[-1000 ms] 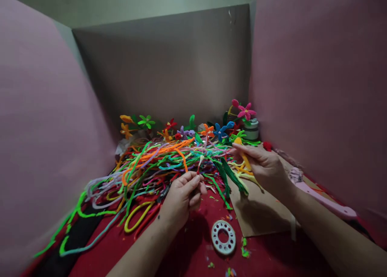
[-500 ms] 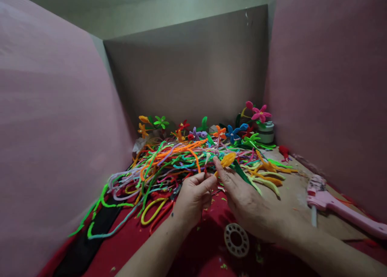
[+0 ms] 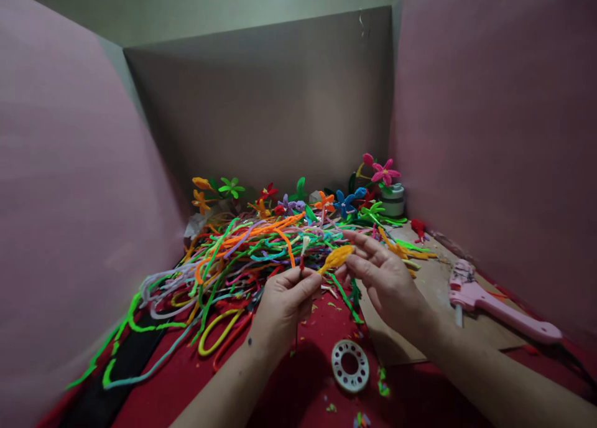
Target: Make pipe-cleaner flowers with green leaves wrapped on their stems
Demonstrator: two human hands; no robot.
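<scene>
My left hand (image 3: 286, 297) is closed in a pinch, thumb against forefinger, on the narrow end of a yellow pipe-cleaner bud (image 3: 338, 258). A short dark red stem with a pale, brush-like tip (image 3: 305, 246) also rises from that pinch, and a thin dark length shows below the hand. At the bud's broad right end is my right hand (image 3: 382, 272), its fingers spread and slightly curved. The fingers are beside the bud's tip; whether they touch it I cannot tell. Behind both hands lies a tangled heap of coloured pipe cleaners (image 3: 242, 254).
A pink glue gun (image 3: 504, 310) lies on a brown board (image 3: 401, 341) at the right. A white ring with holes (image 3: 350, 366) rests on the red cloth (image 3: 298, 397). Pipe-cleaner flowers, one of them pink (image 3: 385, 172), stand along the back between pink side panels (image 3: 494, 135).
My right hand has drawn back to the right and its fingers have spread, leaving the yellow bud more exposed. My left hand keeps its pinch. The camera view has shifted slightly.
</scene>
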